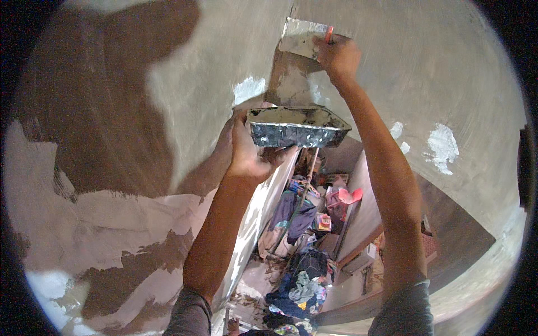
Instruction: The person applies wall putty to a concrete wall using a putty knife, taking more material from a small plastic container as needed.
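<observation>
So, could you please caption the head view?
Left hand holding a spattered black rectangular tray, right hand a flat grey scraper.

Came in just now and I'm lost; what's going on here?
A person's left hand holds a dark, white-flecked tray, while the right hand holds a flat scraper up at the grey surface. Whether its whole edge touches is hard to tell. White patches mark that surface, and heaped clothes lie below.

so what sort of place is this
Probably a room in a home, perhaps under renovation: white patches mark the grey surface, the right hand holds a flat blade, and clothes lie heaped below.
</observation>
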Motion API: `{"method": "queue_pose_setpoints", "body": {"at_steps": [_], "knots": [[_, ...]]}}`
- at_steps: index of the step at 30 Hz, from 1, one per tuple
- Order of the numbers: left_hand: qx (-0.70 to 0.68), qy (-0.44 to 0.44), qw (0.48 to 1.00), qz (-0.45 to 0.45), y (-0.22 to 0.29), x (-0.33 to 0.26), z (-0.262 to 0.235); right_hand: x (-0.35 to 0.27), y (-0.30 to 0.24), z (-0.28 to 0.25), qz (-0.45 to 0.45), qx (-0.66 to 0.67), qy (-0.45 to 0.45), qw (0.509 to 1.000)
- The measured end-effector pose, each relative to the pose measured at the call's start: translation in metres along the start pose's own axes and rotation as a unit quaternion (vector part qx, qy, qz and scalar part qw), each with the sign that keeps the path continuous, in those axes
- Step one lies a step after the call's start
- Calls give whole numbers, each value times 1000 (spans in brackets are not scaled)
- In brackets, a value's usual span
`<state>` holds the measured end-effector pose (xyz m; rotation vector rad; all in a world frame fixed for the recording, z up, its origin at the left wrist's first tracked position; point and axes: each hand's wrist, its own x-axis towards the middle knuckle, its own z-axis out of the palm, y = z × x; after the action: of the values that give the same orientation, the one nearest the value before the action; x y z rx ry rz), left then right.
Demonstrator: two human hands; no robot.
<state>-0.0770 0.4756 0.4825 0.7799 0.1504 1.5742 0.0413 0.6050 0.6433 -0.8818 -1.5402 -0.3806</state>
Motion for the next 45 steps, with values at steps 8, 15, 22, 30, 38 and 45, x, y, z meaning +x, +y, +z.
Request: {"method": "queue_pose_setpoints", "body": {"at_steps": [8, 15, 22, 30, 38, 45], "knots": [[-40, -6, 999, -27, -4, 1, -6, 24, 8, -20, -92, -69, 37, 993], [-85, 38, 993, -67, -1, -4, 0, 36, -3, -54, -126, -7, -35, 991], [-75, -52, 995, -28, -4, -4, -8, 24, -30, -63, -265, -103, -151, 947], [-106, -39, 991, -77, -3, -1, -17, 41, -44, -18, -286, -178, -129, 933], [-109, 36, 991, -68, -1, -2, -8, 87, -71, -28, -332, -235, -109, 907], [-105, 22, 992, -71, 3, 0, -10, 102, -80, -30, -289, -246, -108, 919]]}}
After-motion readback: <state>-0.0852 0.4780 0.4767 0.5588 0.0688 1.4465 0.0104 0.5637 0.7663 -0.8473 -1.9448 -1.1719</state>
